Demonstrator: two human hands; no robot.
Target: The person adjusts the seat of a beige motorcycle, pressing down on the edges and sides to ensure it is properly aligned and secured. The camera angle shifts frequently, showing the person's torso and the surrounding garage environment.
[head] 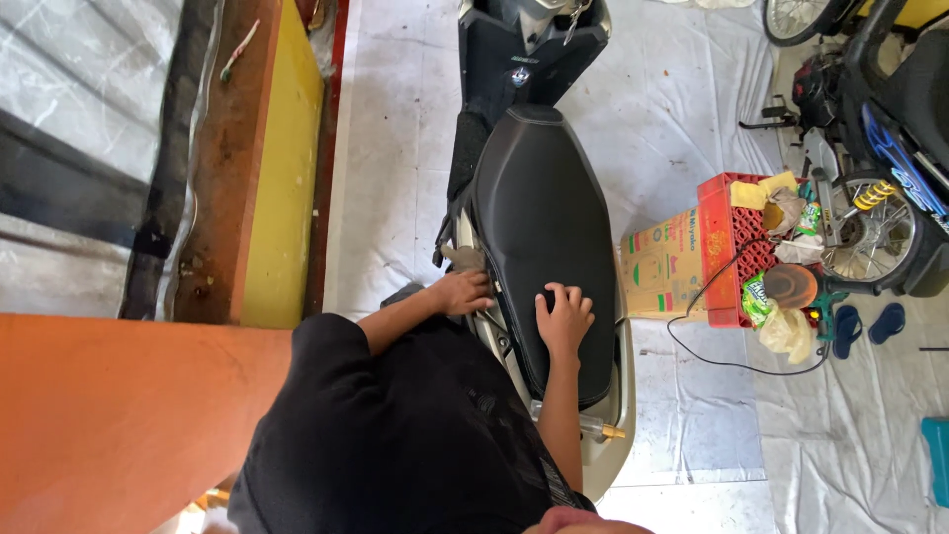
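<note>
A scooter with a long black seat point(539, 198) stands below me on a white floor sheet. My right hand point(564, 314) lies on the rear part of the seat with its fingers spread and nothing in it. My left hand point(463, 293) is at the seat's left edge, beside the scooter's side panel. Its fingers are curled, and what they touch is hidden. A grey rag point(461, 258) sits just beyond that hand. My black shirt fills the lower middle of the view.
A red crate point(730, 242) with bags and cloths and a cardboard box point(660, 265) stand right of the scooter, with a black cable point(732, 361) on the floor. A second motorbike point(890, 129) is at far right. A yellow-edged bench point(282, 168) is on the left.
</note>
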